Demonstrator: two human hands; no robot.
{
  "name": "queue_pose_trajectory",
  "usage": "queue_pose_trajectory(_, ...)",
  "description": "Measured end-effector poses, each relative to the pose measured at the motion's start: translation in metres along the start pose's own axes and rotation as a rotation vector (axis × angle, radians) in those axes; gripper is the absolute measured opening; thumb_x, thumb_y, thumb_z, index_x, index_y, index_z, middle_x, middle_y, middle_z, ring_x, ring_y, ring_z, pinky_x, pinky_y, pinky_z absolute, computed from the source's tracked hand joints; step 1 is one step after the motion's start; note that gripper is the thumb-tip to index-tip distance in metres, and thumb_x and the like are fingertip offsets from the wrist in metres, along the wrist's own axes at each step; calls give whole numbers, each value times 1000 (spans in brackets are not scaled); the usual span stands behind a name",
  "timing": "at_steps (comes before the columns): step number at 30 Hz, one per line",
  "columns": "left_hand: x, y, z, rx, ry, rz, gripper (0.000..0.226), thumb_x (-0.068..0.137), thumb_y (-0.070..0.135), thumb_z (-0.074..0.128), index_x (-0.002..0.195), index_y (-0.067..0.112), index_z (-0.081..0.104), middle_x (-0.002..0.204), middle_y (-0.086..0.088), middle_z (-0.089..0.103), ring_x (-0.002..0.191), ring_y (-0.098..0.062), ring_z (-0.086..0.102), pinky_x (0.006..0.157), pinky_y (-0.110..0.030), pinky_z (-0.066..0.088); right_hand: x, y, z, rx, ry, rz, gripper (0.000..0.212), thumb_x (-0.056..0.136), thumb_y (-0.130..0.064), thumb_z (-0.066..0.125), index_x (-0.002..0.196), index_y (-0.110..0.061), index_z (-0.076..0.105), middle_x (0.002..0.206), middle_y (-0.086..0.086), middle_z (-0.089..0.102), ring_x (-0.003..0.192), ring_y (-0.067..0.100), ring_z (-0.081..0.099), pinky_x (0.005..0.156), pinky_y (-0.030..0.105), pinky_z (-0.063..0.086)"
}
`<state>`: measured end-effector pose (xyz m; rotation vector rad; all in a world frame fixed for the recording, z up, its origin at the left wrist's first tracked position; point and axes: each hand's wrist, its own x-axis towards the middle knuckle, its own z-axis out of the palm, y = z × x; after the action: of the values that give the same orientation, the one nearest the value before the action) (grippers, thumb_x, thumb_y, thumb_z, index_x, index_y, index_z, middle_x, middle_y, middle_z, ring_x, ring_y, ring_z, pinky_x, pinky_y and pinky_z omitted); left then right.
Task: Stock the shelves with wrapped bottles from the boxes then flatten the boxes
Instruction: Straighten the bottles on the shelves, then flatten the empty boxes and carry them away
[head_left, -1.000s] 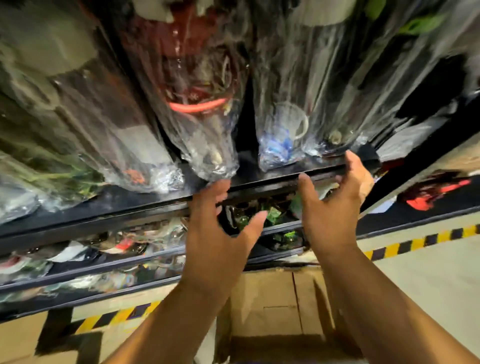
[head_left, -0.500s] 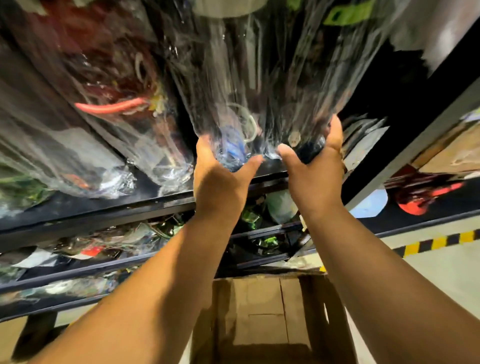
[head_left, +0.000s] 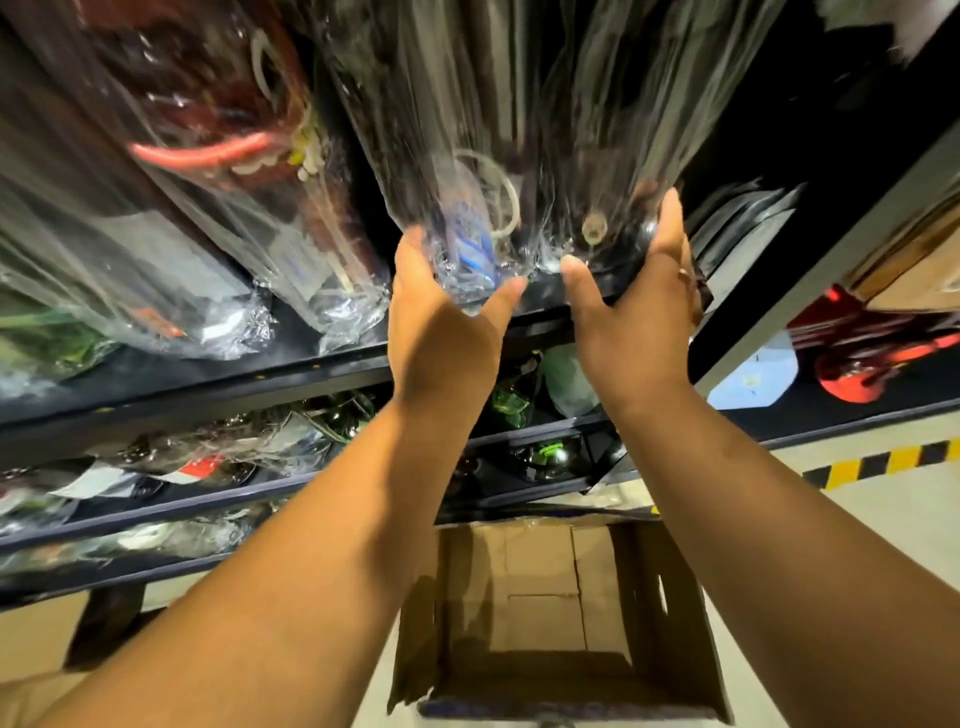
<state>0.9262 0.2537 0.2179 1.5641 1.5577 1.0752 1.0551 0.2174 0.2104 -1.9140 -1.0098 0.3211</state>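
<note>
Two plastic-wrapped bottles lie side by side on the upper black shelf (head_left: 332, 371), ends toward me. My left hand (head_left: 441, 322) cups the end of the wrapped bottle with a blue label (head_left: 467, 228), thumb and fingers round it. My right hand (head_left: 639, 312) grips the end of the dark wrapped bottle (head_left: 602, 208) beside it. Below my arms an open cardboard box (head_left: 561, 597) stands on the floor; I see nothing inside it.
More wrapped bottles, one red (head_left: 208, 135), fill the upper shelf to the left. Lower shelves (head_left: 208, 499) hold wrapped green and dark bottles. A grey shelf upright (head_left: 831, 260) stands at right. Yellow-black tape (head_left: 883, 460) marks the pale floor. Another cardboard box (head_left: 31, 649) sits bottom left.
Both hands rose from the shelf's front edge to the ends of the two wrapped bottles and closed round them. The view tilted upward and moved closer.
</note>
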Motion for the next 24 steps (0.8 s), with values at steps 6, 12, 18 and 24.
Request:
queue_pose_trajectory(6, -73, -45, -34, 164, -65, 315, 88, 81, 32, 80, 150, 7, 30, 149, -2, 37, 143, -17, 35, 118, -25, 27, -81, 32, -25, -54, -71, -116, 68, 91, -36, 65, 150, -23, 33, 156, 2, 32, 144, 18, 26, 116, 45, 29)
queue_pose_trajectory(12, -156, -104, -32, 280, -296, 213, 76, 80, 40, 75, 144, 21, 38, 144, -4, 45, 130, -29, 49, 103, -52, 46, -169, 116, -45, -236, -185, 37, 63, 88, -32, 70, 144, -21, 44, 149, 5, 41, 138, 22, 32, 113, 48, 31)
queue_pose_trajectory(18, -220, -179, 19, 538, -586, 176, 83, 82, 63, 53, 149, 20, 29, 140, -15, 54, 126, -32, 50, 115, -35, 34, -220, 230, -46, -458, -221, 222, 65, 80, -36, 71, 137, -11, 51, 131, 15, 57, 118, 36, 53, 96, 43, 45)
queue_pose_trajectory(24, -255, -251, 69, 592, -792, 118, 68, 93, 47, 59, 147, 11, 39, 127, -21, 62, 105, -33, 67, 82, -35, 56, -239, 341, -24, -643, -340, 456, 83, 85, -36, 72, 151, -8, 30, 146, 20, 40, 129, 39, 42, 104, 44, 39)
